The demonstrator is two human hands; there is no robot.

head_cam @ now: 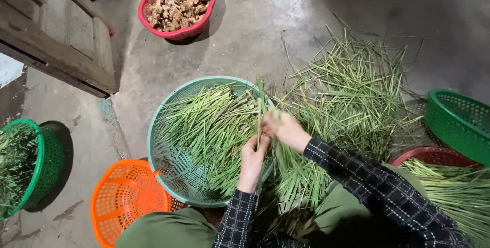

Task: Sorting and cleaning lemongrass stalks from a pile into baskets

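Head view: left hand and right hand both pinch one long green grass stalk.
Risk: looks like it could snap, missing the pale green plastic colander.

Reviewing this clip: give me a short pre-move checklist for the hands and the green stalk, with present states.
1. Left hand grips the green stalk: ok.
2. Right hand is on the same stalk: ok.
3. Stalk is held above the teal basket: ok.
4. Basket has room for more: ok.
5. Loose stalk pile lies close by the right hand: ok.
6. Whether the stalk is fully stripped: cannot tell.
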